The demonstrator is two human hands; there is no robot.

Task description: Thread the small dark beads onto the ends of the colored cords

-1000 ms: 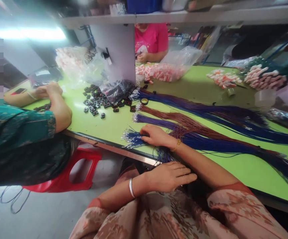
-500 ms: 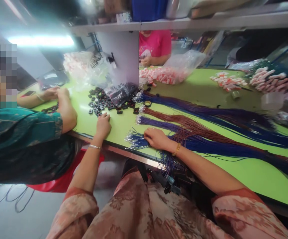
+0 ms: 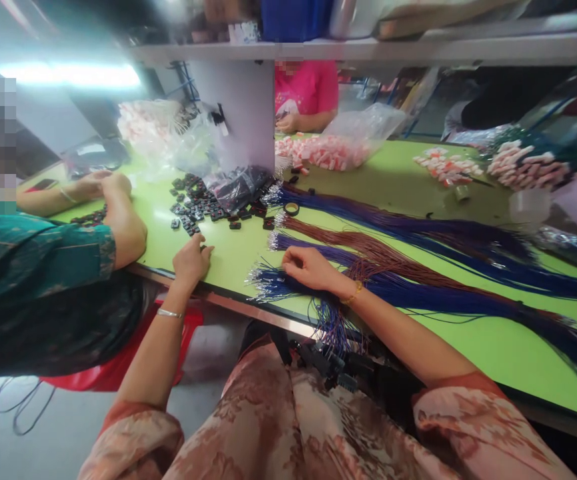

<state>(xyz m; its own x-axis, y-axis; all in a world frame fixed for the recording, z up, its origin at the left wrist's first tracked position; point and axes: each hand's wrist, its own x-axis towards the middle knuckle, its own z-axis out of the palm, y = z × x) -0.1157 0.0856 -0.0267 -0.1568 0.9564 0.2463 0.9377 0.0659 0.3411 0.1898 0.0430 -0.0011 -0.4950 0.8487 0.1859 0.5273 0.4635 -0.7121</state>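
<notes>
At the near edge of the black connector housings [image 3: 208,203], my left hand [image 3: 191,261] is closed. A small dark piece, seemingly one of these housings, shows between its finger and thumb. My right hand [image 3: 309,268] is curled into a pinch over the blue wires [image 3: 398,293], close to their metal-tipped ends [image 3: 263,281]. Whatever its fingertips hold is hidden or too fine to see. Alongside lie a purple wire bundle [image 3: 298,245] and a brown wire bundle [image 3: 358,241]. Several wires with black connectors [image 3: 336,367] hang down at my lap.
A roll of tape [image 3: 291,208] lies by the wire tips. Behind are an upright panel [image 3: 238,113], pink-white connectors [image 3: 318,152] and plastic bags. A co-worker in a teal sleeve [image 3: 53,247] sits at left; another, in a pink shirt [image 3: 313,90], sits across. A shelf [image 3: 418,48] runs overhead.
My left hand has drawn back from the connector pile, its fingers now curled together. My right hand has lifted slightly off the blue wires and its fingers are pinched. The view has shifted slightly.
</notes>
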